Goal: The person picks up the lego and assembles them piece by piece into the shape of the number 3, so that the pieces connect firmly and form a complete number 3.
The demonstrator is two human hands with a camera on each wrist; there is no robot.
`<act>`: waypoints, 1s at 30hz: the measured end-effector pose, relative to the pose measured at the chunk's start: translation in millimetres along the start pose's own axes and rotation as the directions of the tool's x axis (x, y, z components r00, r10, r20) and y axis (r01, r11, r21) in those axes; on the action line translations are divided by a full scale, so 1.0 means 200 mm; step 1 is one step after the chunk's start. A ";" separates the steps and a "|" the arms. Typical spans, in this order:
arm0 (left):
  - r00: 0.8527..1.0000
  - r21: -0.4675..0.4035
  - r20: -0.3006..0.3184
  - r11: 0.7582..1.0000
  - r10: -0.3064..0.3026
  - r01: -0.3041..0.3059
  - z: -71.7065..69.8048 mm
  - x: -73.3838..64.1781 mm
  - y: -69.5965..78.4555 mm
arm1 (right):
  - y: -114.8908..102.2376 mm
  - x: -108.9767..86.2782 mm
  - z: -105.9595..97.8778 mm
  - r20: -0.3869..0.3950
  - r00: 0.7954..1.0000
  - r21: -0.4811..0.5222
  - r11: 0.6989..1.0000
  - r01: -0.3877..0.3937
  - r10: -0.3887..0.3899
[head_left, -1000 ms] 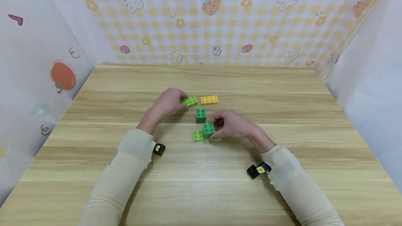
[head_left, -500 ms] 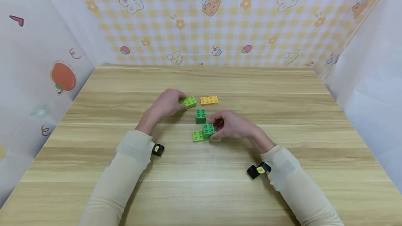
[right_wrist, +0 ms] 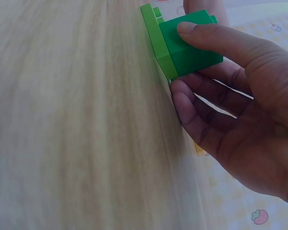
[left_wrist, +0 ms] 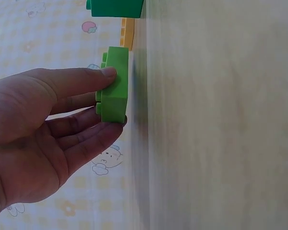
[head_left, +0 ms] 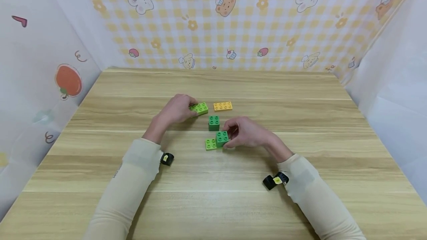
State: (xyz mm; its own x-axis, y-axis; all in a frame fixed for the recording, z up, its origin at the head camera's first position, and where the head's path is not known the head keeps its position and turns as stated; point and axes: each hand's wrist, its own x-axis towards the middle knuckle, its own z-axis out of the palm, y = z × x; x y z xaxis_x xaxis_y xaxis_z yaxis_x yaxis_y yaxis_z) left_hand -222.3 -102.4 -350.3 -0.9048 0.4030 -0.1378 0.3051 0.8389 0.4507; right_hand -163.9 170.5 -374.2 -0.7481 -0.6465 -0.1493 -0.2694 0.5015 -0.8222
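Note:
My left hand (head_left: 176, 109) pinches a light green building brick (left_wrist: 116, 86) between thumb and fingers, close over the table in the head view. Nearer to me, my right hand (head_left: 247, 132) grips a dark green square brick (right_wrist: 194, 45), its thumb on one side and fingers on the other. That brick sits on the right half of a flat light green plate brick (head_left: 211, 144), whose left studs show. Just behind it stands a second dark green brick (head_left: 214, 123), touched by neither hand.
A flat yellow-orange brick (head_left: 222, 106) lies behind the dark green ones, right of the left hand. The wooden table (head_left: 213, 203) meets a yellow checked backdrop (head_left: 247, 29) at its far edge, with white sheets at both sides.
My left hand has drawn slightly left with the light green brick, widening the gap to the yellow-orange one. The right hand keeps its grip in the same place.

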 end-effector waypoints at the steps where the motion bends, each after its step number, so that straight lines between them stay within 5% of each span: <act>1: 1.000 -0.001 -0.002 1.000 0.001 -0.001 0.00 0.00 0.00 | 0.00 0.00 0.00 0.000 1.000 -0.001 1.000 -0.002 0.002; 30: 0.999 -0.077 -0.027 0.997 0.024 -0.026 -0.09 -0.08 0.01 | 0.01 0.01 0.00 -0.008 1.000 -0.009 1.000 0.008 -0.008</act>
State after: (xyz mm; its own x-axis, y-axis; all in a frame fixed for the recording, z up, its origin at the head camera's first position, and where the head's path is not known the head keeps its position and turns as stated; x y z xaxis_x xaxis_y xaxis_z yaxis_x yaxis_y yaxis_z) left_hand -212.8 -112.8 -331.4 -0.9050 0.4128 -0.1029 0.3046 0.7977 0.5205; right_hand -165.4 169.9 -375.7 -0.7506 -0.6461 -0.1384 -0.2810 0.5017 -0.8181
